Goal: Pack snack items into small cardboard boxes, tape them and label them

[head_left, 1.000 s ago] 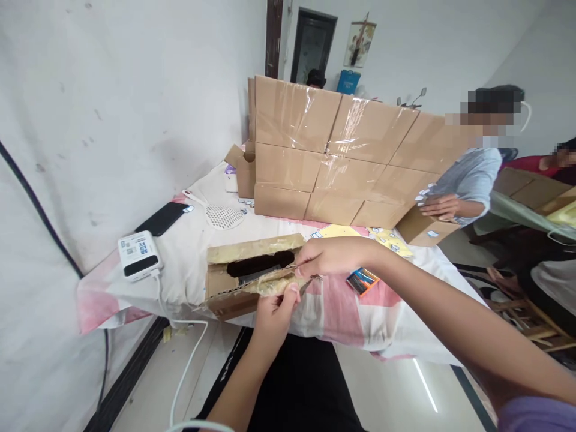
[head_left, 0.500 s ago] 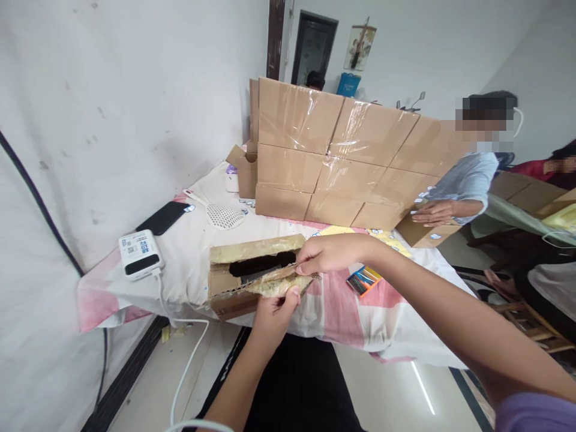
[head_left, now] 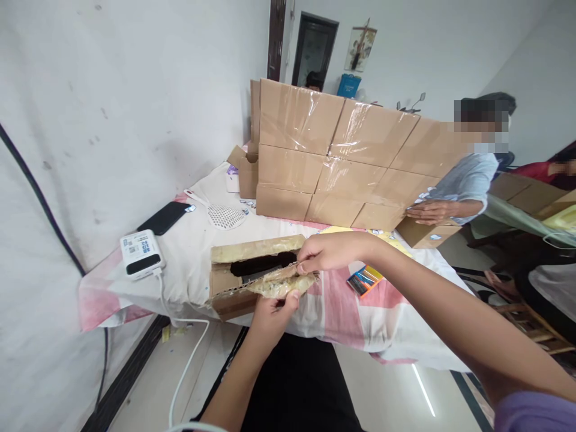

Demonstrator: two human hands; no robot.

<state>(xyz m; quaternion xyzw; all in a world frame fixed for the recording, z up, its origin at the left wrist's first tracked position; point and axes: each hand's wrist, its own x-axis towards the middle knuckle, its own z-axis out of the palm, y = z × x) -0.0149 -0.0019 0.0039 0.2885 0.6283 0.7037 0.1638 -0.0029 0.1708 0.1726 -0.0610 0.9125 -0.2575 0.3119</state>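
A small cardboard box [head_left: 238,306] lies at the near edge of the cloth-covered table, with a dark opening in its top. Its near flap [head_left: 288,287] is lifted and carries yellowish, wrinkled tape. My left hand [head_left: 276,315] pinches that taped flap from below, thumb on top. Just above it my right hand [head_left: 315,255] is closed on the flap's upper edge; its fingertips are partly hidden. A flat strip of box edge [head_left: 256,249] stands behind the opening.
A wall of taped cartons [head_left: 342,156] stands behind the box. Left are a white power bank [head_left: 141,255] with a cable, a black phone [head_left: 164,217] and a white slotted ladle [head_left: 226,216]. Colored pens [head_left: 364,280] lie right. A co-worker's hand [head_left: 429,211] rests on another carton.
Almost nothing differs. Both hands keep their hold on the flap, and the view has shifted very slightly.
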